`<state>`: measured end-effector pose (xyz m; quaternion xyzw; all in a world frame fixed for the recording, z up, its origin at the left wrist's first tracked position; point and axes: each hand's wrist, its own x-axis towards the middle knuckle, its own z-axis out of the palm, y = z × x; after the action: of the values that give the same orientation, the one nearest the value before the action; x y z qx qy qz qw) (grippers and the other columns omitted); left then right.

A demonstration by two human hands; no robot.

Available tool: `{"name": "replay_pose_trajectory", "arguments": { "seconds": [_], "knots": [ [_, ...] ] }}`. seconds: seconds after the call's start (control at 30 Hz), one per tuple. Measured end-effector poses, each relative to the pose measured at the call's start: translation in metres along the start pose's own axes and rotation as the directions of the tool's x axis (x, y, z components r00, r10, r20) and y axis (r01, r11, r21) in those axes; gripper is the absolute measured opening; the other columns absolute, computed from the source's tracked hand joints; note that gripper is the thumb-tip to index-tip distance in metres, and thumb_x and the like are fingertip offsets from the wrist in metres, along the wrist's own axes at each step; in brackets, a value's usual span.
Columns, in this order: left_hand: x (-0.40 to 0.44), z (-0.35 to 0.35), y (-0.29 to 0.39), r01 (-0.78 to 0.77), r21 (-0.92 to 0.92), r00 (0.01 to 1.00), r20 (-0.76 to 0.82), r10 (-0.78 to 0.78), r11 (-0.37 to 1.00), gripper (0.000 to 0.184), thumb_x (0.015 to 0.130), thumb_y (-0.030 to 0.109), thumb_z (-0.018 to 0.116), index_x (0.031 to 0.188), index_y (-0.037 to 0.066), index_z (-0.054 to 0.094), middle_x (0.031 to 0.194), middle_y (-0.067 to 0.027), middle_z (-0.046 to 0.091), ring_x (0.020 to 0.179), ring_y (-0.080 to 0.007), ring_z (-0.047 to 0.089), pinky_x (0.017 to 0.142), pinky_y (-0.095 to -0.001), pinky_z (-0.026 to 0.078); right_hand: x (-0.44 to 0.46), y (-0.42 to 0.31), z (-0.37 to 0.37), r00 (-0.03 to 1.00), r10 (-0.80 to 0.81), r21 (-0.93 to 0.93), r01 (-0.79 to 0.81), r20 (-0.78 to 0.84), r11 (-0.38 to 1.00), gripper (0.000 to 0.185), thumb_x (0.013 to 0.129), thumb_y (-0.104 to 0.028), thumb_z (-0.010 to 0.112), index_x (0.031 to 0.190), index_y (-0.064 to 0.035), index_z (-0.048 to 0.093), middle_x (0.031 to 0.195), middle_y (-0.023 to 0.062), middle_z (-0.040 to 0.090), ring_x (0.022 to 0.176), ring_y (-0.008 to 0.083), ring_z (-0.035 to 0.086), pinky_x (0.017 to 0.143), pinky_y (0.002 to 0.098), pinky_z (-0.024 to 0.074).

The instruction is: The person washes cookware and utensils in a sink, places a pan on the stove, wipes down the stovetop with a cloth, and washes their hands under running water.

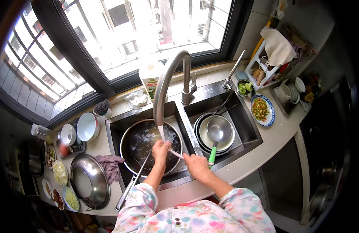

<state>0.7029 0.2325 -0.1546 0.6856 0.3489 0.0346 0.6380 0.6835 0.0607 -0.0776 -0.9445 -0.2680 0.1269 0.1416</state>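
A slim pinkish rod is grasped by the fingers of the right hand, and its far end is brought up beside the left hand. The fingers of the left hand are curled directly under the running water; whether the rod's tip or something else is gripped there cannot be told. By appearances, a rinse is under way and not finished, since the tap is running just above the left fingers.

Beneath them, the wide pan is partly filled with water in the left basin, and it has not been emptied. To the right of the right fingers, a green-handled ladle is rested on stacked bowls in the other basin; whether these have been washed is not shown.

The rod's working end is hidden by the left hand and splashing, so it may be a brush or a spoon. The pan's bottom is obscured by murky water, and the outer bench is lost in darkness.
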Motion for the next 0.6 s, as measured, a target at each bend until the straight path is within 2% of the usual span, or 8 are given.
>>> {"name": "replay_pose_trajectory", "arguments": {
  "seconds": [0.03,0.13,0.23,0.4,0.5,0.57,0.6],
  "knots": [
    [0.004,-0.001,-0.004,0.029,0.025,1.000,-0.008,-0.029,0.999,0.021,0.072,0.021,0.063,0.080,0.001,0.062,0.069,-0.0064,0.063,0.060,-0.0135,0.059,0.055,-0.0258,0.046,-0.001,-0.003,-0.001,1.000,-0.002,0.003,0.002,-0.006,1.000,0.023,0.077,-0.011,0.049,0.099,-0.0081,0.054,0.072,0.0114,0.060,0.065,0.0275,0.062,0.054,0.0377,0.0490],
    [0.017,-0.007,-0.011,0.121,0.049,0.992,-0.039,-0.119,0.991,0.022,0.074,0.023,0.060,0.080,0.001,0.064,0.069,-0.0073,0.062,0.055,-0.0153,0.059,0.048,-0.0300,0.047,-0.002,-0.004,0.008,0.992,-0.028,-0.039,0.024,-0.119,0.999,0.015,0.080,-0.017,0.052,0.093,-0.0105,0.052,0.065,0.0101,0.057,0.059,0.0269,0.061,0.048,0.0384,0.0463],
    [0.015,-0.007,-0.009,0.157,-0.069,0.984,-0.073,-0.162,0.985,0.022,0.074,0.022,0.059,0.080,0.001,0.064,0.069,-0.0084,0.062,0.057,-0.0157,0.059,0.048,-0.0297,0.047,-0.002,-0.003,0.003,0.994,-0.033,-0.053,0.027,-0.104,0.998,0.015,0.079,-0.015,0.051,0.093,-0.0107,0.052,0.065,0.0096,0.057,0.058,0.0260,0.061,0.047,0.0382,0.0462],
    [0.008,-0.006,-0.001,0.344,-0.101,0.938,-0.013,-0.347,0.934,0.022,0.076,0.021,0.053,0.076,0.001,0.062,0.065,-0.0069,0.058,0.054,-0.0171,0.055,0.045,-0.0288,0.042,-0.009,0.001,0.001,1.000,0.007,-0.077,-0.007,-0.001,0.997,0.013,0.078,-0.014,0.051,0.091,-0.0106,0.053,0.064,0.0108,0.056,0.062,0.0268,0.061,0.050,0.0392,0.0466],
    [0.007,-0.006,0.009,0.337,-0.207,0.941,0.088,-0.326,0.918,0.021,0.075,0.019,0.052,0.076,0.000,0.061,0.063,-0.0062,0.056,0.053,-0.0157,0.052,0.048,-0.0265,0.040,-0.023,0.011,-0.009,0.999,0.038,0.026,-0.039,0.029,0.999,0.015,0.077,-0.018,0.055,0.090,-0.0112,0.056,0.068,0.0122,0.058,0.068,0.0286,0.061,0.057,0.0396,0.0469],
    [0.025,-0.008,-0.013,0.225,-0.090,0.959,0.194,-0.205,0.970,0.015,0.076,0.016,0.059,0.078,0.001,0.061,0.066,-0.0017,0.056,0.054,-0.0110,0.048,0.049,-0.0252,0.037,-0.036,0.019,-0.020,0.995,0.088,0.172,-0.096,0.052,0.980,0.019,0.076,-0.021,0.057,0.092,-0.0120,0.059,0.073,0.0124,0.060,0.071,0.0297,0.060,0.061,0.0395,0.0467],
    [0.021,-0.007,-0.007,0.212,-0.127,0.962,0.204,-0.184,0.969,0.014,0.075,0.016,0.061,0.078,0.002,0.061,0.066,-0.0006,0.056,0.054,-0.0099,0.047,0.049,-0.0243,0.036,-0.043,0.024,-0.027,0.989,0.129,0.265,-0.144,0.073,0.953,0.021,0.075,-0.022,0.059,0.094,-0.0126,0.061,0.075,0.0120,0.061,0.073,0.0303,0.059,0.062,0.0394,0.0465]
  ]
}}
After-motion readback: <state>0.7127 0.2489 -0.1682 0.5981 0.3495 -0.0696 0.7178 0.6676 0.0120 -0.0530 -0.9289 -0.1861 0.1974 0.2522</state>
